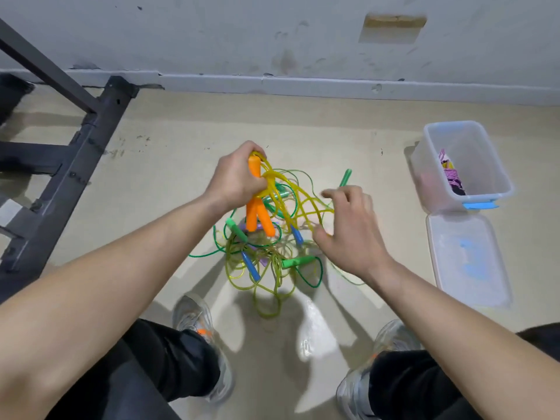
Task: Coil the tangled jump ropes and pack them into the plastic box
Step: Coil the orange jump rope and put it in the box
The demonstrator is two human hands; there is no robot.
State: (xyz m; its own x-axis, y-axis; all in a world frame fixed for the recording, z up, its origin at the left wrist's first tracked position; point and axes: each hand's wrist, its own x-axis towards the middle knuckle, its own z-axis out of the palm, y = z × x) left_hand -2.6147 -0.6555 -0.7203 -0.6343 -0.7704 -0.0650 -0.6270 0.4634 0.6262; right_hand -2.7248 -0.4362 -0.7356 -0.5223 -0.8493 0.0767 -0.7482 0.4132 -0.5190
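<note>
My left hand (238, 177) grips two orange handles (257, 218) together with a bunch of yellow rope loops (295, 195), held above the floor. My right hand (348, 228) hovers beside those loops, blurred, with fingers spread and the yellow rope running past them. Below lies a tangle of ropes (266, 268) on the floor, with green handles (298, 262) and blue handles (251, 266) in it. The clear plastic box (433, 165) stands at the right with a pink coiled rope (451, 174) inside.
The box's lid (466, 262) lies flat on the floor just in front of the box. A dark metal frame (75, 165) stands at the left. My two shoes (197, 322) are planted near the tangle. A wall with a skirting runs along the back.
</note>
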